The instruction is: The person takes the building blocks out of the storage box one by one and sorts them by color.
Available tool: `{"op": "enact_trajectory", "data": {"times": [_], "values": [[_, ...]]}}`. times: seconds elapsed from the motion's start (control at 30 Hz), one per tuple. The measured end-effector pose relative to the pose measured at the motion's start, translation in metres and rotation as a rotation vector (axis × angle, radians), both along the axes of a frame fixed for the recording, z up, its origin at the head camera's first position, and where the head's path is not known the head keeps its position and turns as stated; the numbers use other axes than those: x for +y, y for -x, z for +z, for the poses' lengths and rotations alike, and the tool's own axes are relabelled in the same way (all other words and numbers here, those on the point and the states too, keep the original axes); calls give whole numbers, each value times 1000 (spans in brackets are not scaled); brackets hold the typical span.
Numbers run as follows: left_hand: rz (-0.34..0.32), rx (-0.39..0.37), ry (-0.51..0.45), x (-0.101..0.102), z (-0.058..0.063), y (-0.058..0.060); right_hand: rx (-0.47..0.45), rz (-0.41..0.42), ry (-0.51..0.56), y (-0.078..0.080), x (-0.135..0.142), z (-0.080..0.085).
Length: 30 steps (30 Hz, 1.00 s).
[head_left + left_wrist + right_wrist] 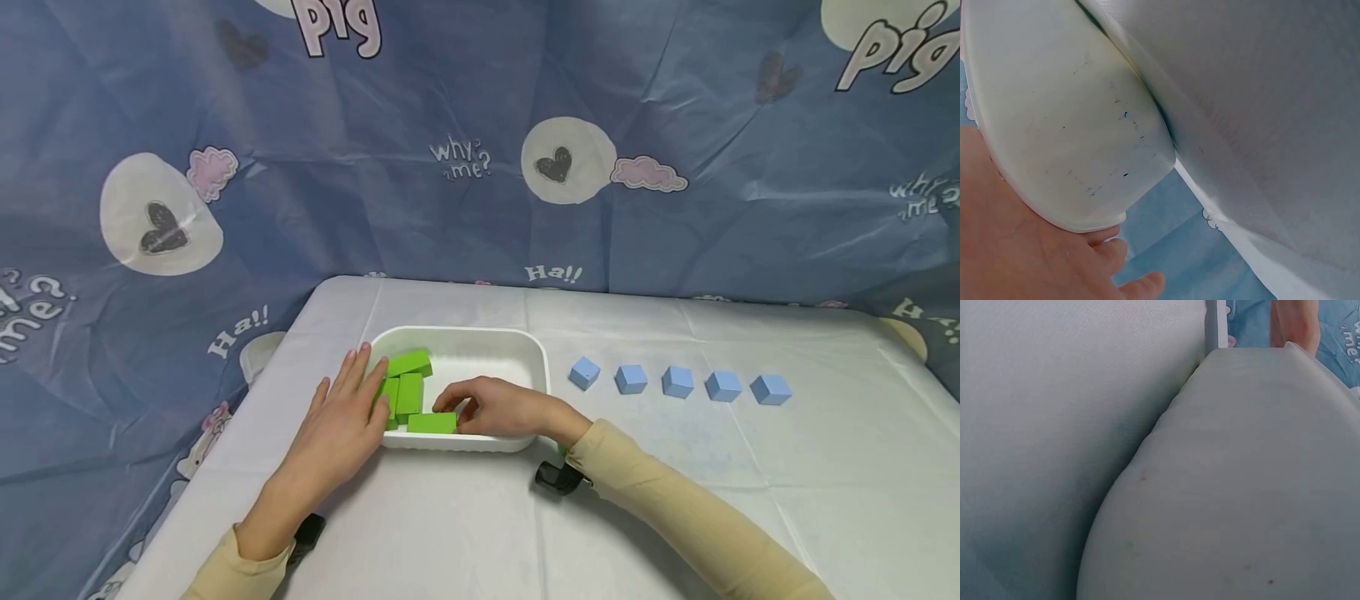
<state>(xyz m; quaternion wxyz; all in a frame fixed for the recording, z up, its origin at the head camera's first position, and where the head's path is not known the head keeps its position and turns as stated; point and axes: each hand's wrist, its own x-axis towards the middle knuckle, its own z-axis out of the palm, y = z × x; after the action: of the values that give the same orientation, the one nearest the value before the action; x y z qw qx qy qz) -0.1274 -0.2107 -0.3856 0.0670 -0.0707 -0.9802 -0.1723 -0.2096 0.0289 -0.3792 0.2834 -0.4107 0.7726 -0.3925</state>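
Observation:
A white plastic tray point(525, 350) holds several green rectangular blocks gathered in its left half. My right hand point(498, 407) reaches into it over the front right, thumb and fingers curled at the right end of the front green block point(431, 423). My left hand point(337, 433) lies over the tray's left rim, fingers extended and partly covering the other green blocks point(409, 393). From the left wrist, the tray's outer wall point(1072, 112) shows with my left hand along its edge. The right wrist view is filled mostly by the tray's outside point(1222, 475); the right fingers are hidden there.
Several light blue cubes point(678, 382) stand in a spaced row on the white-covered table point(675, 467), right of the tray. Behind the table hangs a blue printed cloth point(450, 225). Dark wrist devices sit under both sleeves.

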Motion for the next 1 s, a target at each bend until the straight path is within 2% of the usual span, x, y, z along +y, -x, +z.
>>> {"op": "enact_trajectory", "data": {"times": [0.33, 0.63, 0.73, 1.0], "values": [[-5, 7, -2, -1, 0, 1, 94, -60, -27, -1, 0, 3], [-6, 10, -11, -1, 0, 2, 114, -126, -8, -1, 4, 5], [-4, 7, -13, -1, -1, 1, 76, -140, 25, -2, 4, 3], [-3, 9, -12, -1, -2, 1, -122, -200, 169, -2, 7, 3]]}}
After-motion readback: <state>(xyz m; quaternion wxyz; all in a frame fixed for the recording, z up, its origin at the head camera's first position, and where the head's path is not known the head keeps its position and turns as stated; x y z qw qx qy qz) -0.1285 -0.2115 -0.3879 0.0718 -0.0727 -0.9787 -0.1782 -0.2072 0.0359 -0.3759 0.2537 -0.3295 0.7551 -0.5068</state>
